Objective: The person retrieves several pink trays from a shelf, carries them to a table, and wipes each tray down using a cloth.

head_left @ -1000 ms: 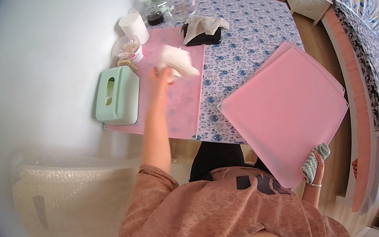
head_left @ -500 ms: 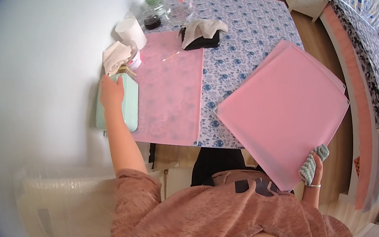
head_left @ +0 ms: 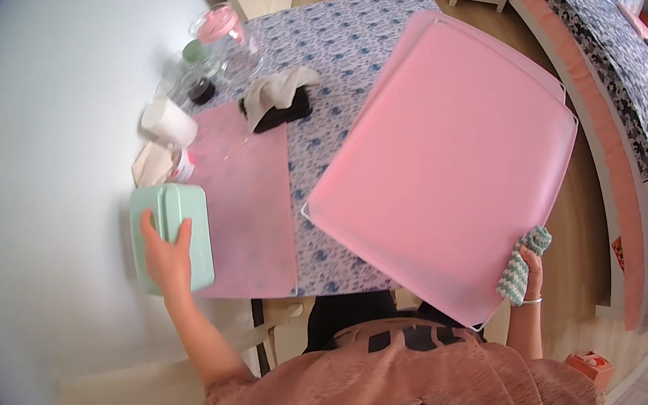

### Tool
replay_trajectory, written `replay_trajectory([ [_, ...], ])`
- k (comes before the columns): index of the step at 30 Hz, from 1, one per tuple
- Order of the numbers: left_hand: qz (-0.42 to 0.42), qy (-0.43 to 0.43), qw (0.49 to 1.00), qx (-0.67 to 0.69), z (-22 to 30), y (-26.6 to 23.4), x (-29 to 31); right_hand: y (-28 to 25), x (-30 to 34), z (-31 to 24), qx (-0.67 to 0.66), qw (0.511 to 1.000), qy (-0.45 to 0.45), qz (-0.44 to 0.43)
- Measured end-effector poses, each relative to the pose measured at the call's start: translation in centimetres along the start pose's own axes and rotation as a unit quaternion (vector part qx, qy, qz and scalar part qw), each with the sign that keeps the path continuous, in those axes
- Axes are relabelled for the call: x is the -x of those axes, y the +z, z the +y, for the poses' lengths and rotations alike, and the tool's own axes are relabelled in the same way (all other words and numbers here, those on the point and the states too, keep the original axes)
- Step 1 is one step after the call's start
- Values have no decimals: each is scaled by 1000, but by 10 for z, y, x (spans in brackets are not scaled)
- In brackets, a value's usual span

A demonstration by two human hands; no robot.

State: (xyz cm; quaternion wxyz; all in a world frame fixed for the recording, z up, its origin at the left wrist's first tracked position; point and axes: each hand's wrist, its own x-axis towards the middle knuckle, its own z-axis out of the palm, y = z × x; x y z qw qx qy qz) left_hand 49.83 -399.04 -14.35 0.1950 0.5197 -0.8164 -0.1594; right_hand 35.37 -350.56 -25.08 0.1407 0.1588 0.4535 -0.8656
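My left hand [head_left: 169, 259] lies over the top of a mint-green rounded box [head_left: 201, 260]. Its thumb and a finger straddle the raised ridge; the other fingers are hard to see. On the near right, my right hand [head_left: 532, 269] is closed round a green-and-white zigzag cloth [head_left: 514, 278] at the edge of a large pink panel [head_left: 444, 158]. White wire shows at the panel's corners, and a second pink panel [head_left: 410, 40] overlaps behind it. Beside the box, a translucent pink mat [head_left: 254, 213] covers the left of the table.
Beyond the box stand a beige cloth [head_left: 153, 163], a white paper roll [head_left: 169, 123], a dark jar [head_left: 199, 87] and a glass jug [head_left: 236, 51] with a pink lid. A light cloth [head_left: 281, 90] drapes over a black item on the patterned tablecloth [head_left: 338, 26]. A bed [head_left: 619, 88] lies right.
My left hand has drawn back from the box's far end to its middle. The view has shifted right, and the pink panels now cover more of the tablecloth.
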Motion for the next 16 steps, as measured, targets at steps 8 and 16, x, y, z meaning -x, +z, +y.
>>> replay_trajectory([
  [8, -46, -3, 999, 23, 60, 50, 25, 2, -59, -30, 52, 999, 12, -2],
  [16, -165, 0, 986, 25, 177, 67, 32, 18, -64, -105, 31, 997, 73, -11],
])
